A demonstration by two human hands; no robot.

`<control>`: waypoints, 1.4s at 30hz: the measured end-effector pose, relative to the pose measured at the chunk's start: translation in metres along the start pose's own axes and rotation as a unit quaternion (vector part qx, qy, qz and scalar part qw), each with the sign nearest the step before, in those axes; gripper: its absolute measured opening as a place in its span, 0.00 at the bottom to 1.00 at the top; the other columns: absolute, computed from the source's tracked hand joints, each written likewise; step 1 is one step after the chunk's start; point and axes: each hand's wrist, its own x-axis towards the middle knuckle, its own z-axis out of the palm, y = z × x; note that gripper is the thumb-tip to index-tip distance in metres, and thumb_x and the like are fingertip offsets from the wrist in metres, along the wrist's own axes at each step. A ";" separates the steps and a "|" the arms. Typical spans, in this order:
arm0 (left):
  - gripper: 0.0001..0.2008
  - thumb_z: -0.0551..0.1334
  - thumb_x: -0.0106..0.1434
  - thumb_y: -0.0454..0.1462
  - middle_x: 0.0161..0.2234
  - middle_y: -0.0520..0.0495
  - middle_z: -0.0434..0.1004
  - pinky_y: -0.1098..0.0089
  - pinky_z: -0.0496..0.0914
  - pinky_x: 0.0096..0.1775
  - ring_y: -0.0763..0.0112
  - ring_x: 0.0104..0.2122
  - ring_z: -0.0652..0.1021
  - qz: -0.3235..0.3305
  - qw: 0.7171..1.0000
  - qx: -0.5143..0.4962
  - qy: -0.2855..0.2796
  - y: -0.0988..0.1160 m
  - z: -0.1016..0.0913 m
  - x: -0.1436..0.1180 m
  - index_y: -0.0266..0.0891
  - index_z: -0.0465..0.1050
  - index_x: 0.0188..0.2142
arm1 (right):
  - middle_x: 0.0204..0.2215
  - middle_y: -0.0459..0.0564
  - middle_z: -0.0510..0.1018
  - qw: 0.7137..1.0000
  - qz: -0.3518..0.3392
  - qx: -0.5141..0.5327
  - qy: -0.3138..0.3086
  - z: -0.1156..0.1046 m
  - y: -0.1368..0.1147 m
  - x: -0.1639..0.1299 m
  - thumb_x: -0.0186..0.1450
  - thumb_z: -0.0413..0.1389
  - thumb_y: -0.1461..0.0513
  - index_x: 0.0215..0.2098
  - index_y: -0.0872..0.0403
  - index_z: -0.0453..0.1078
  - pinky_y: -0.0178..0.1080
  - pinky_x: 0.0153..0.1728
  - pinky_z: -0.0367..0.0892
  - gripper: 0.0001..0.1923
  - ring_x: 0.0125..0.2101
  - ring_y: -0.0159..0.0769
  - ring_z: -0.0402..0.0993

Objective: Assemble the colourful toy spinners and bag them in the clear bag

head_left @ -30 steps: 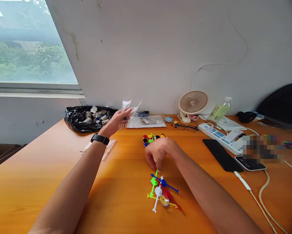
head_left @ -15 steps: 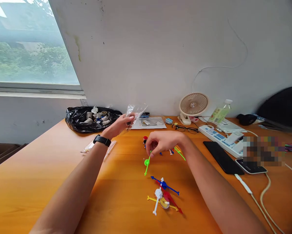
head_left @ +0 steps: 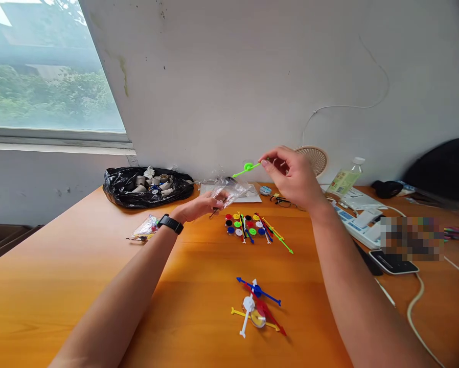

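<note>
Left hand (head_left: 203, 205) gripped a crinkled, clear plastic bag (head_left: 236, 192), right hand (head_left: 295, 174) pinched a thin, round-hubbed green arrow (head_left: 248, 167) by one end, pointed tip near the bag, spinners (head_left: 249, 304) overlapped on smooth wood (head_left: 191, 317)

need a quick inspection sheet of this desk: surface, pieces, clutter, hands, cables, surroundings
Surface: wooden table, orange-brown, paler toward the window side.
Working pieces: green arrow spinner held above the table, tip at the clear plastic bag, whether inside is unclear; blue, white, red and yellow ones overlap nearer the wearer; mixed-color pieces grouped farther back.
Clutter: black plastic bag of tubes, bottle, phone.
Hands: left hand holds the clear bag; right hand pinches the spinner's end between its fingers.
Cables: white cable at right; thin cord along the wall.
Surroundings: window at left, stained wall, fan partly hidden.
</note>
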 end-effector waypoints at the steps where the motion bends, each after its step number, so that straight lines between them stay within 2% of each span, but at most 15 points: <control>1: 0.22 0.67 0.56 0.43 0.39 0.47 0.69 0.69 0.63 0.36 0.67 0.36 0.69 -0.004 1.000 -0.005 -0.010 -0.001 0.002 0.001 0.40 0.72 0.50 | 0.34 0.49 0.76 1.000 -0.010 -0.020 -0.014 0.003 0.001 -0.001 0.72 0.58 0.56 0.40 0.52 0.77 0.39 0.34 0.64 0.09 0.33 0.37 0.69; 4: 0.22 0.67 0.56 0.42 0.39 0.47 0.69 0.69 0.63 0.36 0.67 0.37 0.68 0.003 0.999 -0.026 -0.030 -0.003 0.010 0.005 0.40 0.73 0.49 | 0.37 0.51 0.76 0.996 -0.025 -0.040 -0.078 0.013 0.006 -0.003 0.72 0.57 0.59 0.40 0.52 0.78 0.39 0.37 0.64 0.08 0.35 0.38 0.70; 6: 0.21 0.67 0.55 0.42 0.38 0.46 0.69 0.69 0.62 0.36 0.66 0.36 0.68 0.009 0.998 -0.038 -0.039 -0.003 0.014 0.005 0.39 0.74 0.47 | 0.41 0.52 0.77 0.993 -0.027 -0.029 -0.116 0.020 0.010 -0.004 0.73 0.56 0.58 0.46 0.50 0.78 0.39 0.37 0.65 0.10 0.39 0.39 0.71; 9: 0.20 0.67 0.55 0.43 0.39 0.45 0.71 0.68 0.63 0.36 0.66 0.37 0.69 0.001 0.997 -0.064 -0.040 -0.004 0.015 0.004 0.38 0.76 0.47 | 0.45 0.53 0.77 0.994 -0.019 -0.028 -0.106 0.022 0.013 -0.005 0.72 0.56 0.55 0.53 0.50 0.76 0.39 0.37 0.64 0.14 0.43 0.40 0.71; 12: 0.22 0.66 0.56 0.43 0.41 0.44 0.72 0.68 0.64 0.37 0.64 0.38 0.71 -0.013 0.996 -0.089 -0.024 -0.003 0.009 0.002 0.38 0.76 0.49 | 0.39 0.51 0.79 0.993 0.022 -0.064 -0.097 0.013 0.010 -0.005 0.72 0.56 0.54 0.44 0.53 0.76 0.39 0.35 0.62 0.12 0.36 0.38 0.71; 15: 0.21 0.65 0.57 0.44 0.39 0.43 0.72 0.68 0.65 0.36 0.64 0.37 0.71 -0.016 0.995 -0.096 0.006 -0.001 0.001 -0.001 0.37 0.76 0.48 | 0.32 0.48 0.80 0.968 0.073 -0.083 -0.227 0.002 0.001 -0.007 0.71 0.56 0.53 0.37 0.53 0.76 0.37 0.31 0.60 0.14 0.29 0.34 0.70; 17: 0.19 0.65 0.58 0.44 0.38 0.44 0.72 0.69 0.66 0.34 0.64 0.36 0.71 -0.015 0.995 -0.098 0.025 0.000 -0.002 -0.002 0.37 0.76 0.47 | 0.30 0.47 0.81 0.910 0.093 -0.071 -0.398 0.003 -0.006 -0.010 0.69 0.58 0.53 0.36 0.54 0.77 0.36 0.29 0.60 0.13 0.28 0.33 0.72; 19: 0.17 0.65 0.59 0.44 0.37 0.45 0.72 0.69 0.66 0.34 0.65 0.35 0.71 -0.015 0.995 -0.097 0.034 0.000 -0.005 -0.003 0.38 0.75 0.46 | 0.33 0.47 0.83 0.807 0.103 -0.045 -0.580 0.015 -0.011 -0.015 0.64 0.64 0.54 0.36 0.54 0.79 0.34 0.29 0.62 0.11 0.30 0.34 0.76; 21: 0.17 0.65 0.60 0.44 0.37 0.45 0.72 0.70 0.66 0.33 0.65 0.35 0.71 -0.016 0.995 -0.093 0.037 0.000 -0.006 -0.004 0.38 0.75 0.46 | 0.36 0.47 0.85 0.704 0.102 -0.023 -0.703 0.038 -0.015 -0.024 0.55 0.72 0.54 0.38 0.54 0.80 0.33 0.30 0.64 0.16 0.34 0.36 0.79; 25: 0.17 0.65 0.61 0.44 0.37 0.44 0.72 0.71 0.66 0.32 0.65 0.36 0.71 -0.028 0.995 -0.081 0.048 0.000 -0.007 -0.004 0.37 0.75 0.46 | 0.30 0.45 0.84 0.579 0.123 -0.020 -0.806 0.096 -0.021 -0.048 0.42 0.78 0.53 0.32 0.55 0.80 0.33 0.31 0.67 0.24 0.36 0.39 0.81; 29: 0.17 0.66 0.60 0.44 0.37 0.45 0.72 0.71 0.66 0.32 0.66 0.35 0.71 -0.032 0.995 -0.077 0.052 0.002 -0.007 -0.005 0.37 0.75 0.46 | 0.21 0.44 0.80 0.518 0.148 0.008 -0.843 0.125 -0.018 -0.066 0.36 0.79 0.54 0.25 0.56 0.78 0.34 0.29 0.69 0.24 0.29 0.38 0.79; 31: 0.17 0.66 0.60 0.44 0.38 0.45 0.72 0.70 0.66 0.32 0.67 0.34 0.71 -0.032 0.996 -0.073 0.046 0.003 -0.007 -0.006 0.38 0.75 0.46 | 0.21 0.44 0.80 0.517 0.167 0.052 -0.838 0.125 -0.014 -0.067 0.36 0.79 0.54 0.24 0.56 0.78 0.34 0.29 0.71 0.23 0.27 0.36 0.78; 33: 0.17 0.66 0.60 0.44 0.37 0.46 0.72 0.70 0.65 0.32 0.67 0.33 0.71 -0.029 0.997 -0.067 0.039 0.006 -0.007 -0.007 0.38 0.74 0.46 | 0.22 0.44 0.81 0.540 0.186 0.085 -0.817 0.118 -0.008 -0.063 0.37 0.79 0.54 0.25 0.56 0.78 0.34 0.29 0.72 0.23 0.26 0.36 0.79; 38: 0.18 0.67 0.60 0.44 0.36 0.47 0.71 0.71 0.63 0.29 0.69 0.32 0.70 -0.023 0.997 -0.051 0.044 0.008 -0.008 -0.007 0.37 0.74 0.47 | 0.25 0.44 0.82 0.647 0.180 0.155 -0.725 0.089 0.002 -0.044 0.47 0.76 0.53 0.31 0.55 0.77 0.33 0.30 0.72 0.20 0.28 0.35 0.81; 42: 0.20 0.67 0.61 0.45 0.35 0.48 0.70 0.71 0.62 0.28 0.70 0.30 0.70 -0.027 0.998 -0.038 0.037 0.005 -0.008 -0.007 0.38 0.75 0.49 | 0.28 0.46 0.84 0.696 0.164 0.194 -0.672 0.060 -0.004 -0.028 0.57 0.71 0.54 0.35 0.56 0.79 0.31 0.31 0.71 0.15 0.30 0.33 0.81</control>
